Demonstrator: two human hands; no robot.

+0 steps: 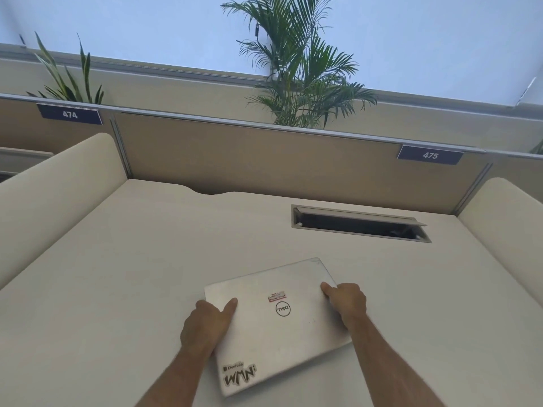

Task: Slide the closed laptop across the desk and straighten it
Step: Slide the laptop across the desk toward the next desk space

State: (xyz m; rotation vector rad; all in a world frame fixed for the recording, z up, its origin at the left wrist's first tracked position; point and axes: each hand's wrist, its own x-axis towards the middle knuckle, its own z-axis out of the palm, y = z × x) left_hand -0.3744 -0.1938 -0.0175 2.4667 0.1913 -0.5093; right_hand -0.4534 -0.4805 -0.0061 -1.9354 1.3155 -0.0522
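A closed silver laptop (276, 324) with a round logo and stickers lies flat on the cream desk (132, 274), near the front middle. It sits askew, its far edge rising toward the right. My left hand (205, 324) grips its left edge, thumb on the lid. My right hand (346, 301) grips its right edge, thumb pressed on the lid near the far right corner.
An open cable hatch (360, 223) is sunk into the desk at the back right. Cream side dividers (53, 186) stand left and right. A tan back panel (264, 160) carries number plates 474 and 475. Potted plants (299, 69) rise behind it.
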